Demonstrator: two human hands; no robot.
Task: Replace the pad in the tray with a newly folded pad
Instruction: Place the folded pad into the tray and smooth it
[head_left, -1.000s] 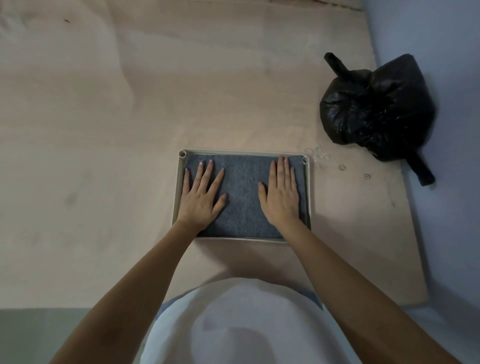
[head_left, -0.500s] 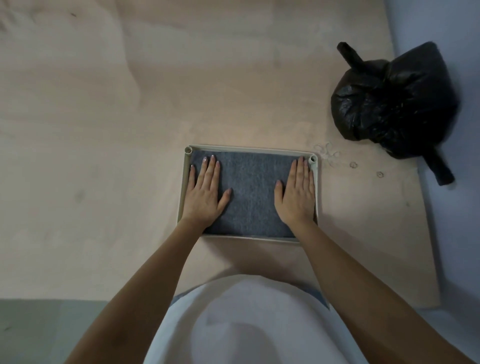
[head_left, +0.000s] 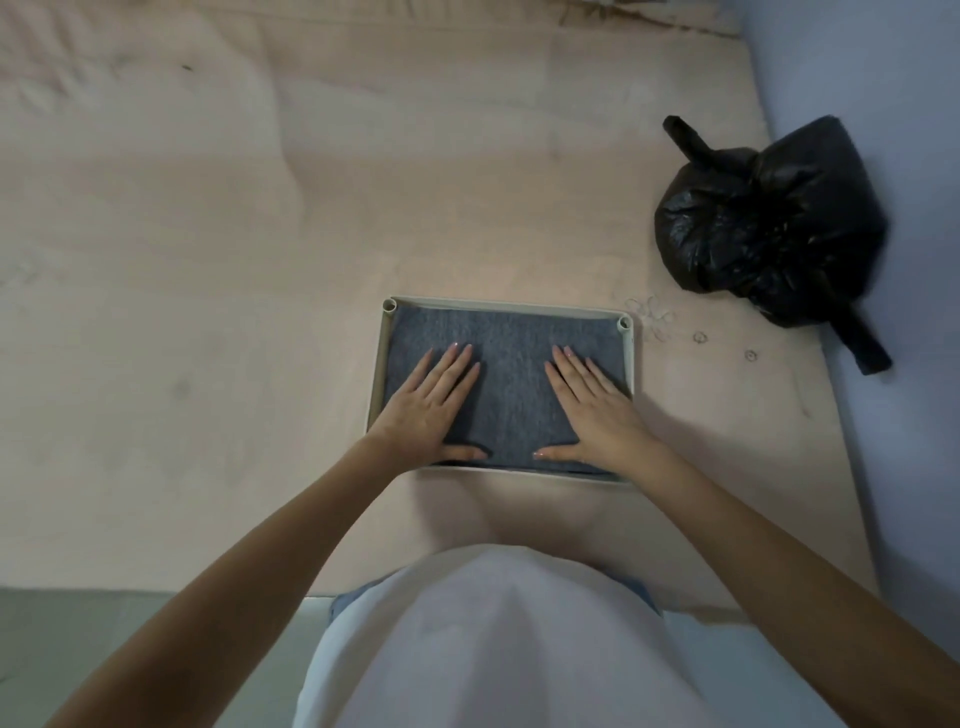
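Neither grip is closed on anything: the left hand and the right hand are laid flat, palms down and fingers extended, on the grey pad. Compared with half a second ago, the hands have been drawn back toward the near edge and turned inward, so that the fingertips now angle toward each other and the thumbs lie along the near rim, almost meeting; earlier they were set apart near the pad's left and right edges with fingers pointing straight ahead. This is judged to be a smoothing pass, by which the folded cloth is pressed flat and seated.

The pad is seen lying inside the pale tray, filling it nearly from wall to wall, with the far corners tucked beside the tube-like corner posts. The replacement therefore appears essentially done, only a final pat-down being left.

The tray is set on a beige tabletop. A few small clear rings are scattered just beside its far right corner, and a tied black bag is stood further right, well apart from the tray
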